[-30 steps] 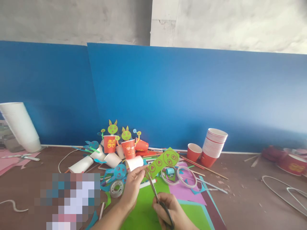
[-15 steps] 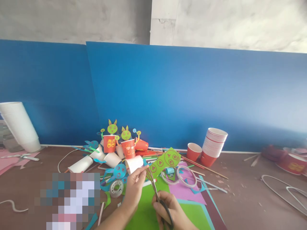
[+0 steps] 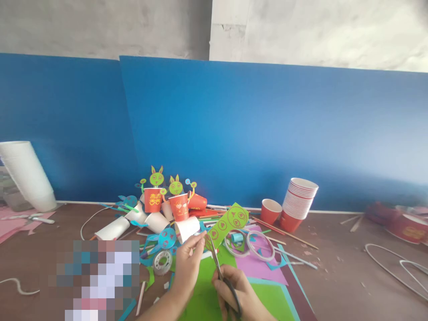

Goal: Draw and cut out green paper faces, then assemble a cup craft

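My left hand (image 3: 187, 263) pinches the lower left end of a green paper strip (image 3: 220, 231), which has a face and hearts in circles drawn on it in red. The strip slants up to the right. My right hand (image 3: 236, 290) grips scissors (image 3: 230, 290) by their black handles. Their blades point up and reach the strip's lower end beside my left fingertips; I cannot tell how far apart they are. Beneath my hands lie green paper sheets (image 3: 210, 285) and a purple sheet (image 3: 257, 263).
Tape rolls (image 3: 260, 246) lie right of the strip, another tape roll (image 3: 162, 262) to its left. Behind stand red cups with green paper figures (image 3: 178, 207). A cup stack (image 3: 298, 203) stands back right, leaning white cups (image 3: 29, 176) far left. A blue panel (image 3: 234, 129) rises behind.
The green strip has tilted and shifted slightly, its upper end a little further left and higher. Both hands stay almost in place with their holds unchanged.
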Available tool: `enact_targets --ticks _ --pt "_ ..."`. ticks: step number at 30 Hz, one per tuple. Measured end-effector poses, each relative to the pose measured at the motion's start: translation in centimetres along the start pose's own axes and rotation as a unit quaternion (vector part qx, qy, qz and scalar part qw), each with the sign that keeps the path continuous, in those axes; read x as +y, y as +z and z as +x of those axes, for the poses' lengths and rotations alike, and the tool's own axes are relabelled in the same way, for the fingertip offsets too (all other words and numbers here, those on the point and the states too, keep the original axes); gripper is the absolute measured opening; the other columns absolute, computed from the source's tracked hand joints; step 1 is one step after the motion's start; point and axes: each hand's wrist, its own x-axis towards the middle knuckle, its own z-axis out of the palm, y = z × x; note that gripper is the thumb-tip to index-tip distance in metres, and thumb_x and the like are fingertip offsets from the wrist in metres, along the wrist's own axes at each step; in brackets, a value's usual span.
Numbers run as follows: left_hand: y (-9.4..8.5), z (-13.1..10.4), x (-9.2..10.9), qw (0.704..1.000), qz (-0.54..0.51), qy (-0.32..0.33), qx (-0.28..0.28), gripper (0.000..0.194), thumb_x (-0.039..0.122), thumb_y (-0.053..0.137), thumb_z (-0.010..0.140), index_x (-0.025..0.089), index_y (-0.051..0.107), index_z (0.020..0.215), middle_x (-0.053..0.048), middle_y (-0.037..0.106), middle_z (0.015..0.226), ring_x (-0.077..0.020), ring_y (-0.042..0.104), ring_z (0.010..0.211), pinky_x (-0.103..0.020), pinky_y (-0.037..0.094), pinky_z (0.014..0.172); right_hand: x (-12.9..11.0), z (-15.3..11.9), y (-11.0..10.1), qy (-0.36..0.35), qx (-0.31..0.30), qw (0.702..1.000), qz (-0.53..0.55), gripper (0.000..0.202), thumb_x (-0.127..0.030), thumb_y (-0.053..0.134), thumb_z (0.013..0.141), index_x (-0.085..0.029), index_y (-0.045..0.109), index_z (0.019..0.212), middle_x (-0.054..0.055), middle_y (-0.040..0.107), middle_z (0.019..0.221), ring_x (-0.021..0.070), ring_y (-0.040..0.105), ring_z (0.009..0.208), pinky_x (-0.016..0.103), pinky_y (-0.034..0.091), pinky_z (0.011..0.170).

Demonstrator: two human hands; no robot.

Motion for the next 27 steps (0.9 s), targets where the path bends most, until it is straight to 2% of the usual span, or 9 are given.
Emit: enact_targets --ticks 16,27 --pt "0.13 -0.23 0.2 1.0 0.02 0.004 0.014 0.029 0.036 0.062 0.076 0.02 0.074 0.097 -0.007 0.073 0.098 -0.0273 0.062 0.1 -0.035 0.048 0.086 -0.84 -0.13 0.19 0.005 -0.002 1.0 0.008 0.05 -0.062 0.066 0.06 -0.017 0.05 0.075 -0.009 0.046 0.04 0.0067 0.046 0.033 0.014 0.028 0.029" --pt "0.25 -0.34 0.34 1.0 0.017 -0.005 0.016 0.031 0.036 0.061 0.074 0.019 0.074 0.096 -0.007 0.074 0.096 -0.0279 0.064 0.098 -0.035 0.05 0.084 -0.29 0.09 0.09 -0.009 -0.003 1.0 -0.012 0.045 -0.059 0.064 0.065 -0.017 0.049 0.076 -0.008 0.048 0.041 0.0067 0.047 0.033 0.013 0.028 0.03"
